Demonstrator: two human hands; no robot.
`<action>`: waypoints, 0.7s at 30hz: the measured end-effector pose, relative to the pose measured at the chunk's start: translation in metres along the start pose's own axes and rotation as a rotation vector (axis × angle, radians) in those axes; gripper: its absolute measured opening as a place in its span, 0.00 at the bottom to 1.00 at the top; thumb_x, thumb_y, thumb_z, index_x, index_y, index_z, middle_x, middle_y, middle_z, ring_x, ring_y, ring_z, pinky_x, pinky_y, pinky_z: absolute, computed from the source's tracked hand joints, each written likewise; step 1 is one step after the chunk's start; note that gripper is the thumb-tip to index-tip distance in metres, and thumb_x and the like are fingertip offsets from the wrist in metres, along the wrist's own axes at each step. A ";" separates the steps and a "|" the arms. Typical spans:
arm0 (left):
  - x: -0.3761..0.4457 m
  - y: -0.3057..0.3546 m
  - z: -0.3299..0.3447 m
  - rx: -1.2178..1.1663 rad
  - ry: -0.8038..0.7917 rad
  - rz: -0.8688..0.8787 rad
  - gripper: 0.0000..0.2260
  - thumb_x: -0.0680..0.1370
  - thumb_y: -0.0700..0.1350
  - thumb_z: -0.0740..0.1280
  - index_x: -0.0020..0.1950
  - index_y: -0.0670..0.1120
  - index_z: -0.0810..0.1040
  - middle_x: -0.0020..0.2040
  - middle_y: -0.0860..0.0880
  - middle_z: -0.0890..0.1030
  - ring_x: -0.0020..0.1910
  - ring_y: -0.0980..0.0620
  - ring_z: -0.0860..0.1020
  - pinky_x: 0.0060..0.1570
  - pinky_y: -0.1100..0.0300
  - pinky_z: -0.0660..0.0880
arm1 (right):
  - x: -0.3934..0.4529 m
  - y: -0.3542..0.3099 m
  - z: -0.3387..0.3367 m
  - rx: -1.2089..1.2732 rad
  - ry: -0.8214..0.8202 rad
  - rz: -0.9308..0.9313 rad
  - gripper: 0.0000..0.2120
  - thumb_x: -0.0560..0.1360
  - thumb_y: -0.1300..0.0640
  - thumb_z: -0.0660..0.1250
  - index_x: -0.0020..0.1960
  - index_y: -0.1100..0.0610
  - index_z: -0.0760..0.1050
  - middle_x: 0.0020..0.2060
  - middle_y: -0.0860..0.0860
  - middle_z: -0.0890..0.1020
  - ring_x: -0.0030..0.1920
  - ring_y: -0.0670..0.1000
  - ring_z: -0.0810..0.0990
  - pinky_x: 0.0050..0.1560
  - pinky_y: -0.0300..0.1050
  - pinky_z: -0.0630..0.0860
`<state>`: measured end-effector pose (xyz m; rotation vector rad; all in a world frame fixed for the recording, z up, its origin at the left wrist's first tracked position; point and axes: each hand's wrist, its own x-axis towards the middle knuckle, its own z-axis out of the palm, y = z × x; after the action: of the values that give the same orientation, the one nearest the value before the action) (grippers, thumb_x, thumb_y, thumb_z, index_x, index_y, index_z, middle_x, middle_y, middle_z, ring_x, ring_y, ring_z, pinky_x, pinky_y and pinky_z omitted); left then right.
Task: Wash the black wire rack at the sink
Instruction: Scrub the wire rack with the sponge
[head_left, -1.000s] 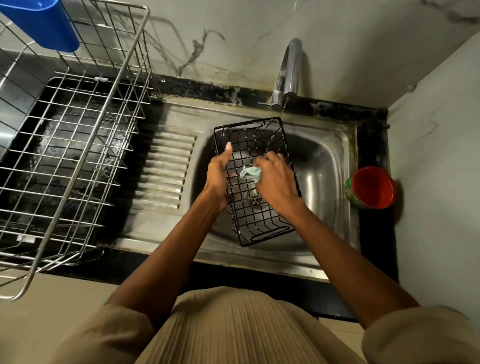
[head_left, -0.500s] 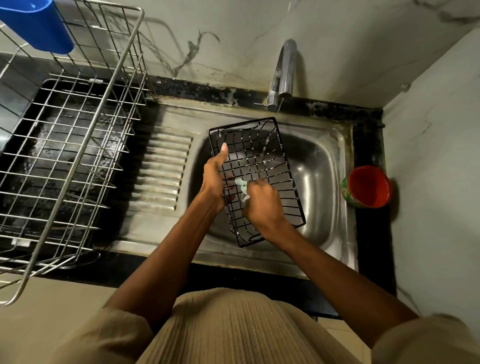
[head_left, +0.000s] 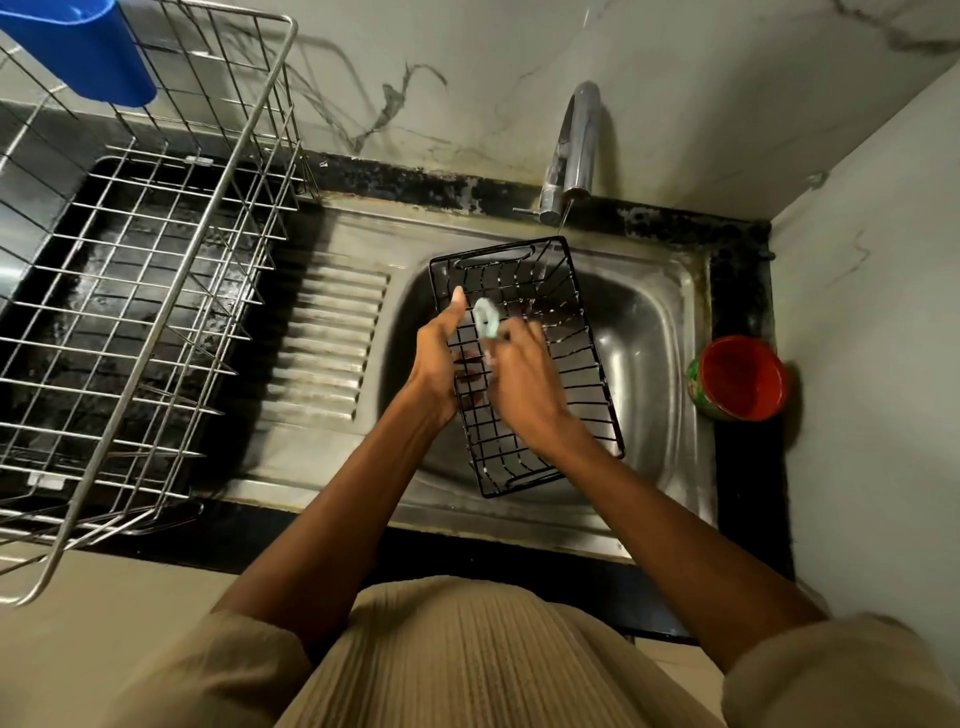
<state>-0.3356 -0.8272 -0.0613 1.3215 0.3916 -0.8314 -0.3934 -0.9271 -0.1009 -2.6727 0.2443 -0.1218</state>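
The black wire rack (head_left: 582, 374) is held tilted over the steel sink basin (head_left: 654, 353), its far end under the tap (head_left: 574, 150), from which a thin stream of water falls. My left hand (head_left: 436, 358) grips the rack's left edge, thumb pointing up along the rim. My right hand (head_left: 519, 379) lies inside the rack, closed on a pale green scrub pad (head_left: 485, 317) pressed against the wires near my left thumb. My right hand looks blurred.
A large steel wire dish drainer (head_left: 156, 291) stands on the black counter at the left, with a blue plastic holder (head_left: 83, 52) hung on its far corner. A red cup (head_left: 740, 376) sits on the sink's right rim by the wall. The ribbed draining board (head_left: 332, 343) lies between drainer and basin.
My right hand with the scrub pad slid toward me along the rack, then back up toward its far left side. The rack stayed in my left hand.
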 end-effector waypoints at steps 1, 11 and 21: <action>0.000 0.000 0.000 -0.023 0.009 -0.019 0.30 0.78 0.66 0.61 0.66 0.44 0.80 0.56 0.40 0.84 0.48 0.46 0.83 0.43 0.52 0.77 | -0.006 -0.006 0.002 0.012 -0.059 -0.078 0.19 0.75 0.69 0.67 0.66 0.62 0.76 0.63 0.57 0.75 0.61 0.54 0.72 0.55 0.48 0.79; -0.012 0.001 0.010 0.004 -0.096 -0.010 0.25 0.82 0.64 0.56 0.67 0.48 0.77 0.54 0.45 0.83 0.44 0.50 0.81 0.34 0.57 0.77 | 0.041 0.013 -0.005 -0.054 0.157 0.221 0.28 0.74 0.69 0.67 0.73 0.62 0.68 0.68 0.60 0.71 0.65 0.58 0.69 0.62 0.50 0.76; -0.007 -0.008 -0.001 0.040 -0.107 0.025 0.24 0.83 0.63 0.54 0.65 0.50 0.80 0.57 0.42 0.84 0.56 0.45 0.83 0.45 0.52 0.81 | 0.035 0.018 -0.003 -0.070 0.008 -0.104 0.27 0.69 0.75 0.70 0.67 0.64 0.76 0.65 0.59 0.76 0.64 0.58 0.72 0.60 0.50 0.78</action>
<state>-0.3461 -0.8244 -0.0623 1.3099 0.2751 -0.8888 -0.3617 -0.9509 -0.1044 -2.7553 0.1140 -0.1590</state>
